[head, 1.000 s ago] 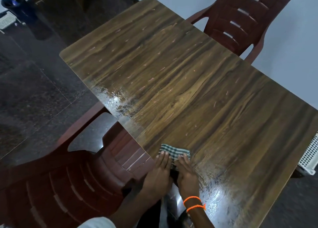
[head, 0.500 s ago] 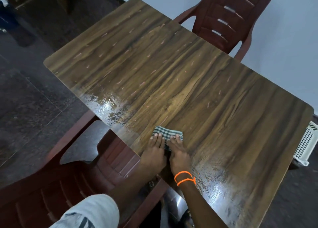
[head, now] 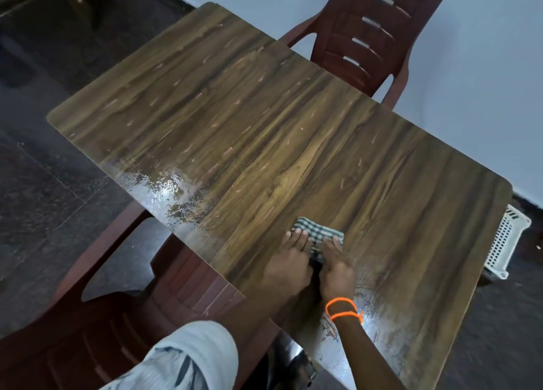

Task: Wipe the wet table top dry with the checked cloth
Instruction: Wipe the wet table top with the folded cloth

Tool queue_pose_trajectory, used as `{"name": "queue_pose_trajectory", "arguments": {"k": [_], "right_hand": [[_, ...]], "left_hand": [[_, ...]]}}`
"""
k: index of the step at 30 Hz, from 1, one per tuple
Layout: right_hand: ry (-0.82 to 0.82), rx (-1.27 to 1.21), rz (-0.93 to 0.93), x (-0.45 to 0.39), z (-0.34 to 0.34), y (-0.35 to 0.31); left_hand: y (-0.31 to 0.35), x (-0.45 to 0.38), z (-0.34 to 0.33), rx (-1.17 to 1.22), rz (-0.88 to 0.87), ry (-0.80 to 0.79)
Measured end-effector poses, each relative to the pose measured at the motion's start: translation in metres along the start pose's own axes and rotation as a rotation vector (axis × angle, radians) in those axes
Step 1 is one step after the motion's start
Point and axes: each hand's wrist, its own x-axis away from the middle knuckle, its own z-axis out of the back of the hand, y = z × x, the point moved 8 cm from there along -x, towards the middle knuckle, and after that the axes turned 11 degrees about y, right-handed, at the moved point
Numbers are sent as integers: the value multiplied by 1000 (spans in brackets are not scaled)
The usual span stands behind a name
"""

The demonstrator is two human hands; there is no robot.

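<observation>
The checked cloth [head: 318, 232], green and white and folded small, lies on the wood-grain table top [head: 293, 142] a little in from its near edge. My left hand [head: 289, 264] and my right hand [head: 336, 269] press side by side on the cloth with straight fingers. Only the cloth's far part shows beyond my fingertips. A wet shiny patch [head: 167, 189] glistens near the table's left edge. Another wet patch [head: 367, 331] lies beside my right wrist, which wears orange bands.
A dark red plastic chair [head: 370, 36] stands at the far side against the pale wall. Another red chair [head: 97, 316] is tucked at the near left edge. A white slatted basket [head: 505, 242] sits on the dark floor past the table's right end.
Both hands have pushed the cloth away from me, farther in from the near edge of the table. My view has shifted so the table sits lower in the frame.
</observation>
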Motion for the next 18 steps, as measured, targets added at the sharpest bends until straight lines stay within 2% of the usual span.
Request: {"name": "queue_pose_trajectory", "arguments": {"k": [5,10,14,18], "right_hand": [[-89,-24,67,-26,-32,-22],[-137,-80,145,0,-42,-41],[-177,-105,156,39,-28,-27],[-128,-76,127,46,-1,2]], "left_hand": [[-32,-17,19,-120,51,45],[-47,25,16,-85,82,73],[-29,60,5,-97,37,95],[8,56,-6,-53,0,52]]}}
